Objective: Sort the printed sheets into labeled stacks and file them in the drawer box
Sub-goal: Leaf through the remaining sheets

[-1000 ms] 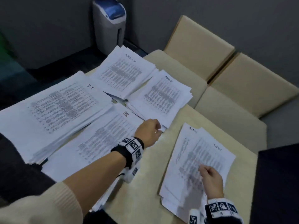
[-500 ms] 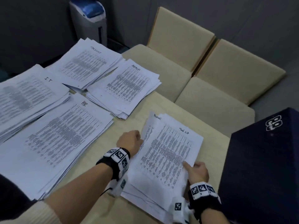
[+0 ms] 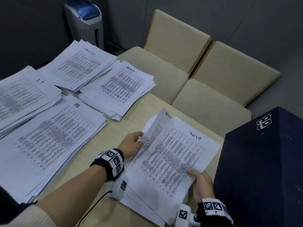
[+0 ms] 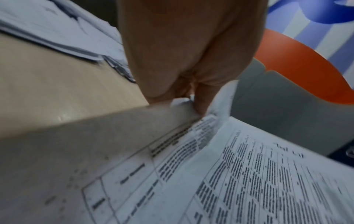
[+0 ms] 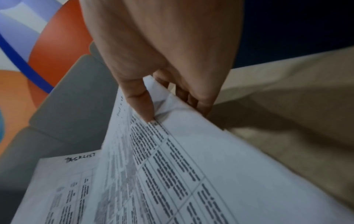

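Observation:
A loose pile of printed sheets [image 3: 165,161] lies on the table near me, its top page marked "Task List". My left hand [image 3: 132,145] pinches the pile's left edge [image 4: 184,104] and curls it upward. My right hand [image 3: 199,181] pinches the top sheet [image 5: 172,121] at its near right corner, thumb on top. Sorted stacks lie to the left: HR [image 3: 54,141], IT [image 3: 23,97], ADMIN [image 3: 121,89] and a far Task List stack [image 3: 80,64]. The dark navy drawer box [image 3: 264,169] stands right of my right hand.
The beige table [image 3: 101,145] shows bare between the HR stack and the loose pile. Two cream chairs [image 3: 188,66] stand along the far side. A grey and blue bin [image 3: 85,22] sits on the floor at the back.
My left hand moved from the HR and ADMIN stacks to the loose pile's left edge and lifted it. My right hand slid to the top sheet's near right corner and pinched it. The view swung right.

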Demonstrator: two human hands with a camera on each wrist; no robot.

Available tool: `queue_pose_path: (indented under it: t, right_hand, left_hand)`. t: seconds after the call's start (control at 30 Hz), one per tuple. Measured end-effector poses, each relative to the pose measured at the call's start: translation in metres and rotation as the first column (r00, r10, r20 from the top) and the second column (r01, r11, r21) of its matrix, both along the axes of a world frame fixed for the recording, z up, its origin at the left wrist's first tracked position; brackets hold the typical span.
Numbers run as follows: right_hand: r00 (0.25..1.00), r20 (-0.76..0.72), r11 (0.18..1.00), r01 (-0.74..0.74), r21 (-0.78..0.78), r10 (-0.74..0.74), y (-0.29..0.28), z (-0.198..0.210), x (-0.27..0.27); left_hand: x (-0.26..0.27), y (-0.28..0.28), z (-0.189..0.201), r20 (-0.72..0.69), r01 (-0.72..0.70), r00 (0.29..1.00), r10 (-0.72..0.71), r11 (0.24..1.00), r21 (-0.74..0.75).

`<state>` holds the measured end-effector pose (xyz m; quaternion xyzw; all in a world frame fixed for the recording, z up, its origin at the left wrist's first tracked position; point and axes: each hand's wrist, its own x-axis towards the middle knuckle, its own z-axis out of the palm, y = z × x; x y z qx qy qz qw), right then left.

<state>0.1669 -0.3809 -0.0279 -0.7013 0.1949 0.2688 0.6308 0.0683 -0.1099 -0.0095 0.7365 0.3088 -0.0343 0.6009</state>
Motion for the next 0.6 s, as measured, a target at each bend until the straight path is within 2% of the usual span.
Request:
queue_pose_path:
  t: [0.07,0.13,0.23,0.27,0.33,0.4,0.43,0.5,0.6]
  right_hand:
    - [0.999,-0.037,1.0,0.006,0.027,-0.005,0.0,-0.003,-0.001]
    - [0.999,-0.05,0.999,-0.002,0.043,0.005,0.001,-0.005,-0.003]
    - [1.0,-0.016,0.995,-0.004,0.097,0.005,0.002,-0.004,-0.005]
    - [1.0,-0.004,0.994,0.013,0.109,-0.013,0.002,-0.002,-0.006]
    - [0.999,0.01,0.992,0.048,0.113,-0.05,0.0,0.0,-0.007]
    - [1.0,-0.011,0.995,0.03,0.093,-0.029,-0.004,0.0,-0.008]
    - [0.999,-0.033,0.997,0.011,0.071,-0.009,-0.006,0.0,-0.008]
    - [0.998,-0.057,1.0,-0.006,0.027,0.007,-0.01,0.0,-0.009]
    - [0.998,-0.056,1.0,0.018,0.006,-0.018,-0.011,0.004,-0.011]
  left_hand:
    - [-0.004,-0.002,0.001,0.04,0.0,0.999,0.009,0.975,-0.22]
    - [-0.007,-0.005,0.002,0.004,-0.049,0.999,0.054,0.936,-0.349]
    - [-0.004,-0.012,0.005,-0.085,-0.095,0.994,0.07,0.935,-0.342]
    - [-0.003,-0.014,0.002,-0.08,-0.077,0.995,0.056,0.954,-0.288]
    - [-0.003,-0.011,-0.012,-0.066,-0.024,0.998,0.023,1.0,-0.004]
    - [-0.003,-0.004,-0.028,-0.163,-0.036,0.982,0.099,0.935,0.353]
    - [-0.005,-0.002,-0.035,-0.224,-0.007,0.968,0.117,0.899,0.439]
    - [-0.007,0.0,-0.04,-0.331,0.106,0.941,0.071,0.867,0.487]
    - [-0.006,0.003,-0.042,-0.302,0.097,0.95,0.08,0.843,0.528]
